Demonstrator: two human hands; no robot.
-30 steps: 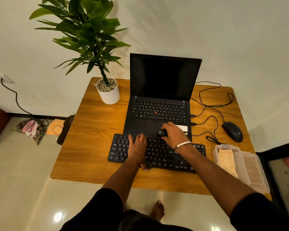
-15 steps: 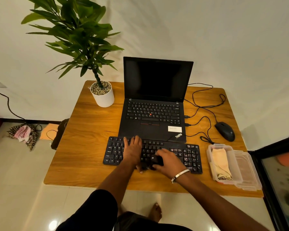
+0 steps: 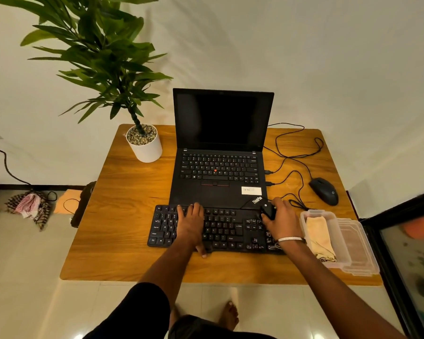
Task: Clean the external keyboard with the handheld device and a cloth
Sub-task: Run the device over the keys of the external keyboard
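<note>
Your right hand [image 3: 280,217] works the handheld device [image 3: 267,210] at the far right end of the external keyboard [image 3: 227,228] while your left hand [image 3: 191,223] lies on its left half.

The external keyboard lies flat on the wooden counter [image 3: 123,216], just in front of the open laptop [image 3: 220,152] and touching its near edge. Your left grip is spread flat, fingers apart, palm down on the keys and pressing the board, not clamped on anything. Your right grip is closed around the small black handheld device, held over the upper right corner of the keys. The cloth [image 3: 318,236] lies folded in the clear plastic container [image 3: 353,250] just right of the keyboard, beside your right wrist. A black mouse [image 3: 324,191] sits farther back on the right, and a potted plant [image 3: 142,140] stands at the far left corner.
</note>
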